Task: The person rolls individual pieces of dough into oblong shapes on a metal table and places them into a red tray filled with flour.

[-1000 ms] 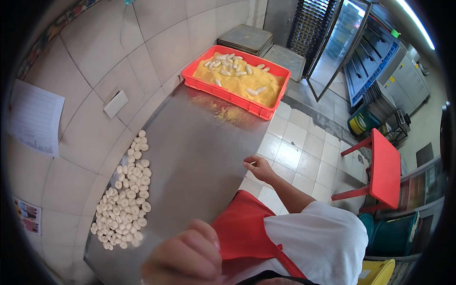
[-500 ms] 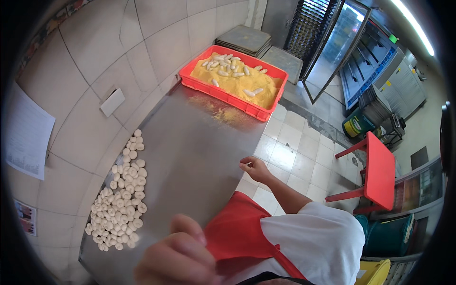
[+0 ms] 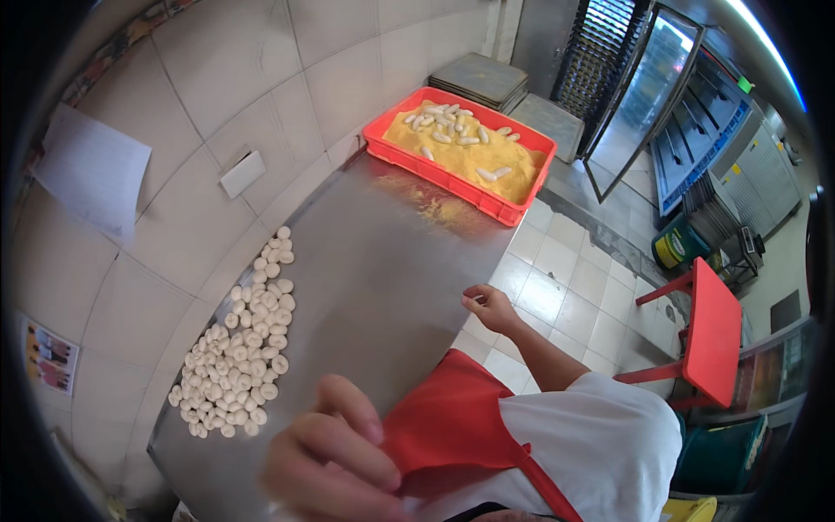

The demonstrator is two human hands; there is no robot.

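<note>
My left hand (image 3: 335, 444) is large and slightly blurred at the lower middle, raised over the steel table (image 3: 365, 261) by the red apron (image 3: 444, 409); its fingers are loosely curled, hiding the palm. My right hand (image 3: 487, 304) is at the table's right edge, thumb and fingers pinched; anything between them is too small to make out. Along the table's left side lies a pile of small pale dough balls (image 3: 243, 374). At the far end, a red plastic tray (image 3: 452, 191) holds yellow powder (image 3: 470, 157) with several white oblong pieces on it.
A tiled wall (image 3: 235, 87) with papers (image 3: 87, 174) bounds the table's left. Stacked metal trays (image 3: 478, 78) stand behind the red tray. To the right are tiled floor (image 3: 557, 287), a red stool (image 3: 709, 322), buckets (image 3: 674, 244), an open glass door (image 3: 644, 87) and a rack (image 3: 591, 35).
The view has shifted slightly, so the table and red tray sit further right in the picture. My left hand's fingers have loosened a little. My right hand stays pinched at the table edge.
</note>
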